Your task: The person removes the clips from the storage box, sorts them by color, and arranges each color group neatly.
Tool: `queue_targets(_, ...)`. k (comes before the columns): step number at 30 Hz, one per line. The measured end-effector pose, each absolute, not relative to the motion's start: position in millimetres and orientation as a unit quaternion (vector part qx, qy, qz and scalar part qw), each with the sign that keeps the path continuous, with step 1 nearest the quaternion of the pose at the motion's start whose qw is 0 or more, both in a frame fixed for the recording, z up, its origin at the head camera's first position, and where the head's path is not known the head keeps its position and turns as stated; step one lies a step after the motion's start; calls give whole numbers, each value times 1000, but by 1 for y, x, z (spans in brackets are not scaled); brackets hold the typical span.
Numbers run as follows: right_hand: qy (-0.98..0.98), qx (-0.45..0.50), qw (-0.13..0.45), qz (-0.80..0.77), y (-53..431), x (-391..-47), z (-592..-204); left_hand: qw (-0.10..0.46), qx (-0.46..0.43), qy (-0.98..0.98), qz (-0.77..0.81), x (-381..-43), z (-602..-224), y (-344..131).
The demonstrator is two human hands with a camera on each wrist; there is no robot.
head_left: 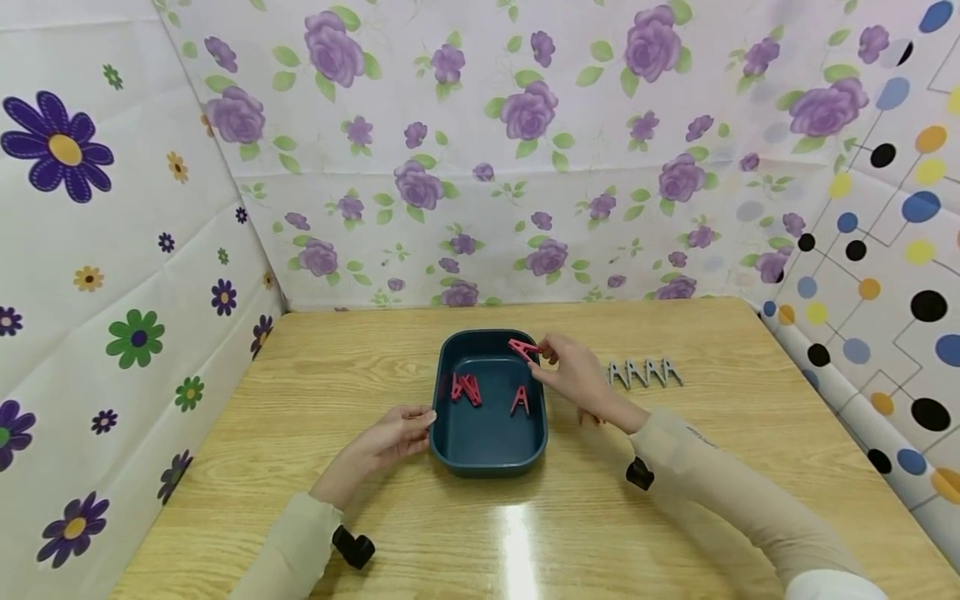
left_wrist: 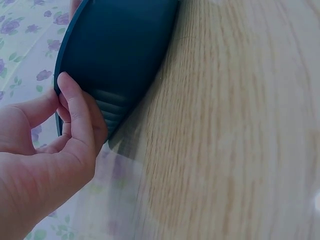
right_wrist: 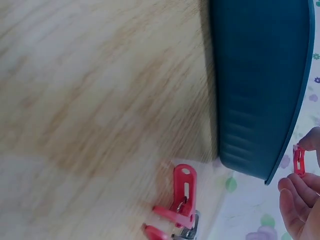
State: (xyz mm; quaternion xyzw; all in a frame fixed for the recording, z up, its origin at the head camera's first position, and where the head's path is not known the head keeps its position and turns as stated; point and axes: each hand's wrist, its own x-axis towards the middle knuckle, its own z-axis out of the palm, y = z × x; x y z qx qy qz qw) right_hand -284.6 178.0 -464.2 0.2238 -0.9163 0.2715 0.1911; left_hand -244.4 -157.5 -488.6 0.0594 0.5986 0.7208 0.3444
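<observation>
My left hand (head_left: pixel 393 435) holds the left side of a dark blue plastic bin (head_left: pixel 489 468), thumb and fingers pinching its rim in the left wrist view. My right hand (head_left: pixel 576 373) pinches a red clothespin (head_left: pixel 523 348) between thumb and fingers, over the bin's far right corner. On the bin's floor lie a little cluster of red clothespins (head_left: pixel 470 389) at the left and a single red clothespin (head_left: pixel 521 400) at the right. Below my right wrist, more red clothespins (right_wrist: pixel 186 192) are on the table, mostly hidden by the arm in the head view.
A row of several grey clothespins (head_left: pixel 634 373) lies on the wooden table (head_left: pixel 360 350), right of my right hand. Flower-patterned cloth (head_left: pixel 480 208) hangs behind the table, with patterned sheets at both sides.
</observation>
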Motion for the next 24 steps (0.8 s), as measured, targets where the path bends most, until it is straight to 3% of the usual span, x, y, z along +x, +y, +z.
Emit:
queue_targets(10,-913,209,199,288,189,-281,-470,343,55,605,717,-245,-488,-158)
queue_targets(24,-920,175,164,310,196,-275,-471,339,54,601,721,-244,-489,-158)
